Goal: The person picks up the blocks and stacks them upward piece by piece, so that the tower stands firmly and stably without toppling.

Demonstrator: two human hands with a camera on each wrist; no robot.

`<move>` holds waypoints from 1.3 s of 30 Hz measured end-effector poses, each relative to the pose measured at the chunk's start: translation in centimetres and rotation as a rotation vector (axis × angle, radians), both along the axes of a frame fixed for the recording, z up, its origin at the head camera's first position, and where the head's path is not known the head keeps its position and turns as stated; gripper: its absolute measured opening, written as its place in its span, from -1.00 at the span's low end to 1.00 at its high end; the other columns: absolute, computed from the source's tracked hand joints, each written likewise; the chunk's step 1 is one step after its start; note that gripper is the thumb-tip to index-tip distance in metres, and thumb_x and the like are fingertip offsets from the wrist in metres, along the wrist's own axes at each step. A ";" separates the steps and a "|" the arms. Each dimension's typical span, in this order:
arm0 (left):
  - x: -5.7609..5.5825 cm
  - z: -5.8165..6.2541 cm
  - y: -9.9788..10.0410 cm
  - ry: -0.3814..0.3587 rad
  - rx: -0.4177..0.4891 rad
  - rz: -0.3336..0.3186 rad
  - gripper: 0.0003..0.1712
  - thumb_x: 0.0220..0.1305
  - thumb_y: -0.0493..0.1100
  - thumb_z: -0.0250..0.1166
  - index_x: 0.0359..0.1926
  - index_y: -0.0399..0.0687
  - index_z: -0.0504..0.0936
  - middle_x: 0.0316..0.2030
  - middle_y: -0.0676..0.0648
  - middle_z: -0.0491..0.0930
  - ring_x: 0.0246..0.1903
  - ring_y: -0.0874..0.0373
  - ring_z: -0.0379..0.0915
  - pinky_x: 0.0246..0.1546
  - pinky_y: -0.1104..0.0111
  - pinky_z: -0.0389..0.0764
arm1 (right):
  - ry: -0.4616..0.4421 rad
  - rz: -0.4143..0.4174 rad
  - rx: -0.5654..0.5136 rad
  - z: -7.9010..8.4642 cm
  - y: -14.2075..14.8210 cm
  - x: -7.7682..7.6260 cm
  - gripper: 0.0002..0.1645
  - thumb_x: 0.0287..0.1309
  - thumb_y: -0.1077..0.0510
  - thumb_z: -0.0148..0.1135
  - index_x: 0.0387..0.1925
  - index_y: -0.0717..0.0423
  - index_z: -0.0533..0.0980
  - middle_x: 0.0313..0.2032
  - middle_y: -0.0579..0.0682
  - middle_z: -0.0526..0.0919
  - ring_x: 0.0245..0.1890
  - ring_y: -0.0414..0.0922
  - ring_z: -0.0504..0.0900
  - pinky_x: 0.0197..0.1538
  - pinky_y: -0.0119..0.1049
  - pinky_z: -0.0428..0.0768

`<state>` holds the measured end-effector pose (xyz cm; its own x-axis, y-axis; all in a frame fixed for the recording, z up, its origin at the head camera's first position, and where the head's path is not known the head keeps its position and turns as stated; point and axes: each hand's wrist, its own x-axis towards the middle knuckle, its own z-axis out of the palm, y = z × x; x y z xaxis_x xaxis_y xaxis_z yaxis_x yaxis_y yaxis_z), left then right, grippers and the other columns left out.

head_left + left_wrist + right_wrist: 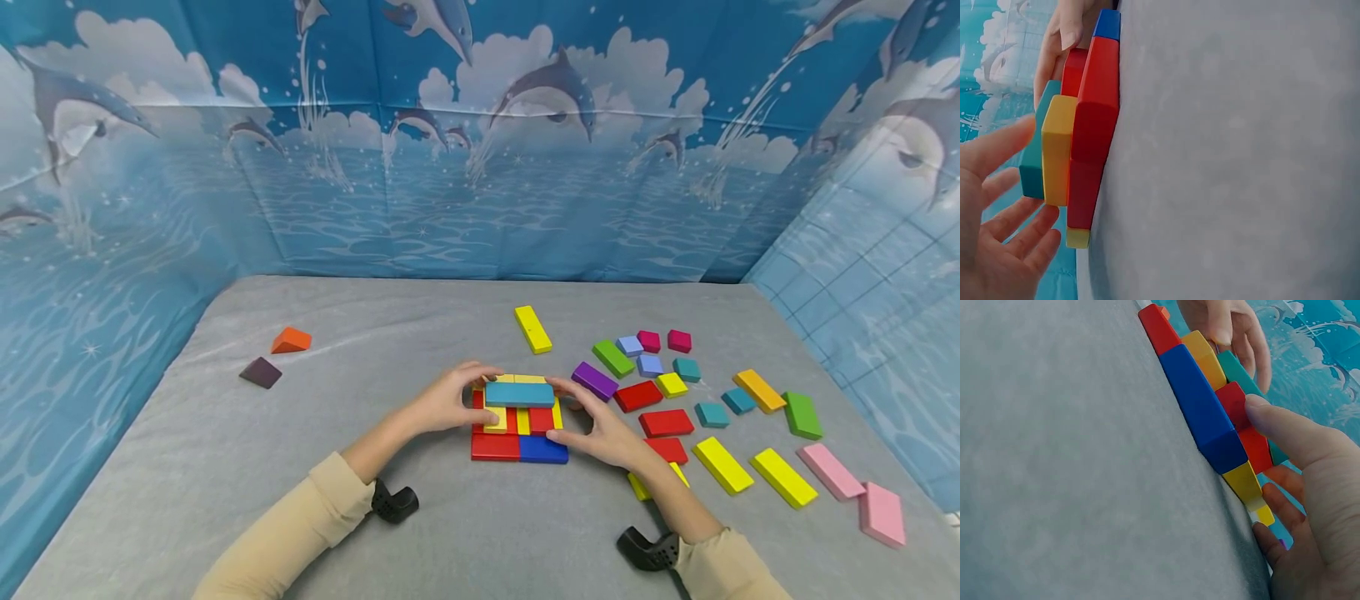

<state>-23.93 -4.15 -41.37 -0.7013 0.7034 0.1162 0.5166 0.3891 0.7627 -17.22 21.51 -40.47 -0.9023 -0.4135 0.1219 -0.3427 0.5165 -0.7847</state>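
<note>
A low layered stack of coloured blocks lies on the grey tabletop. Its bottom front row has a red block (pixel 495 448) beside a blue block (pixel 543 450). Above these are a yellow block (pixel 1058 150) on the left and a red block (pixel 1232 403) on the right. Across the top lies a teal block (pixel 519 394). My left hand (pixel 453 400) spans the stack's left end, thumb near the yellow block, fingers loosely spread. At the right end, my right hand (pixel 603 429) touches the red block with its thumb; its index finger reaches the teal block's end.
Many loose blocks lie to the right, among them a purple block (pixel 595 381), a green block (pixel 802 415) and a pink block (pixel 831 471). Behind the stack is a yellow block (pixel 533 329). An orange block (pixel 291 340) and a dark block (pixel 261 372) sit far left.
</note>
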 end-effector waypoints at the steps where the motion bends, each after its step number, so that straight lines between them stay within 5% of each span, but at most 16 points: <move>1: 0.2 0.0 -0.1 0.006 -0.010 -0.007 -0.30 0.02 -0.04 0.39 0.21 -0.03 0.39 0.08 -0.06 0.41 0.03 0.10 0.32 0.05 0.22 0.41 | 0.003 0.001 -0.001 0.0 0.0 0.0 -0.19 0.01 0.22 0.31 0.28 0.21 0.18 0.21 0.16 0.31 0.15 0.07 0.31 0.08 0.07 0.38; 8: 1.1 0.1 -0.6 0.061 -0.119 -0.030 -0.25 -0.03 0.07 0.41 0.23 0.12 0.39 0.18 -0.06 0.29 0.15 0.05 0.21 0.12 0.16 0.35 | 0.026 0.006 0.007 -0.1 0.0 0.0 -0.20 0.01 0.23 0.31 0.27 0.23 0.19 0.21 0.17 0.31 0.14 0.06 0.33 0.08 0.06 0.39; 30: 1.5 -0.7 -0.4 0.109 -0.063 -0.004 -0.28 0.03 -0.01 0.39 0.24 0.01 0.38 0.13 -0.08 0.33 0.10 0.06 0.26 0.07 0.21 0.40 | 0.058 0.008 0.008 -0.5 0.1 -0.2 -0.21 -0.01 0.25 0.32 0.26 0.24 0.20 0.21 0.17 0.31 0.12 0.05 0.33 0.06 0.02 0.41; 39: 1.4 -1.0 -0.4 0.120 -0.062 -0.003 -0.28 0.03 0.00 0.38 0.23 0.01 0.39 0.13 -0.08 0.34 0.11 0.06 0.26 0.07 0.22 0.41 | 0.013 -0.037 -0.047 -1.3 1.5 -2.0 -0.26 0.08 0.11 0.27 0.27 0.09 0.21 0.17 0.09 0.37 0.13 0.04 0.38 0.08 0.06 0.40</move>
